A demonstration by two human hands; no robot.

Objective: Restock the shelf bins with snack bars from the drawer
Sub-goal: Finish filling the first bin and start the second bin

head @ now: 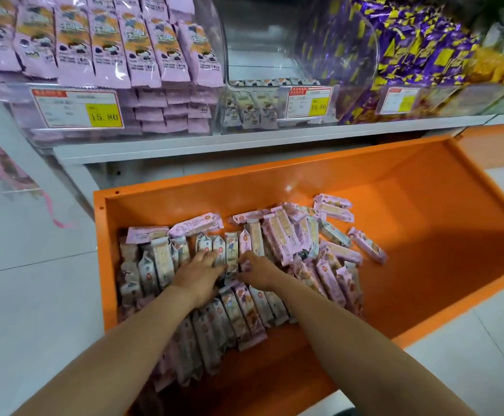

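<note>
Snack bars point(244, 301) fill the orange drawer's point(425, 235) left half; L hand point(202, 267) lies fingers fairly straight on upright bars mid-drawer, R hand point(256, 270) just beside it w/ fingers curled, apparently pinching bar tops. Risk: wrappers look slick & loose, so a big bunch could fan out and spill before reaching the near-empty bin point(259, 31) above the drawer's back.

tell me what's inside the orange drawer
Pink-wrapped snack bars fill the left half of the orange drawer, some rowed, some loose; its right half is bare. Left hand and right hand touch them. Anything beneath the bars is covered.
</note>
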